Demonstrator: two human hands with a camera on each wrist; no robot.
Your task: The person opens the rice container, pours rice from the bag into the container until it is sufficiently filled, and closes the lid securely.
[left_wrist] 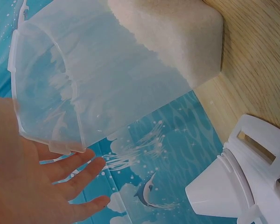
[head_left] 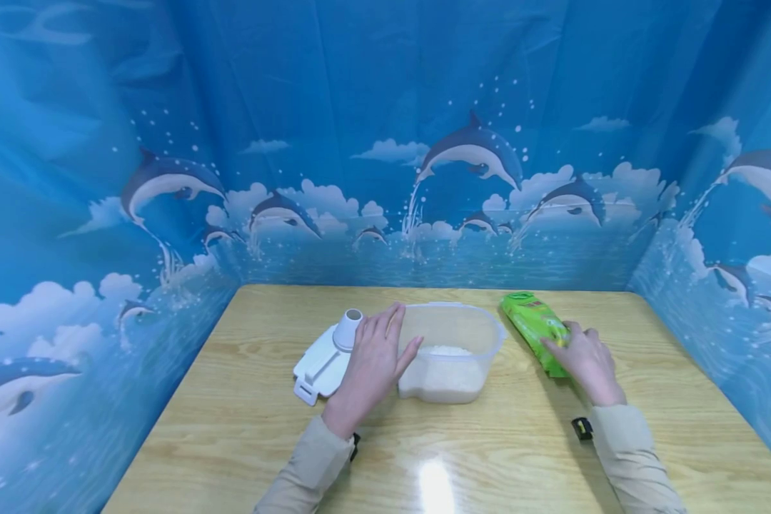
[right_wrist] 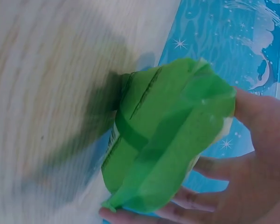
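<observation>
A clear plastic container stands mid-table, partly filled with white grains. My left hand is at its left rim with fingers extended; in the left wrist view the spread fingertips lie right by the container's rim. On the right, my right hand holds the near end of a bright green packet. From the right wrist, the thumb is on one side of the green packet and the fingers on the other, its lower edge close over the table.
Left of the container, partly behind my left hand, lies a white lid with a cone-shaped spout and a slotted tab. A blue dolphin-print curtain encloses the wooden table at the back and sides.
</observation>
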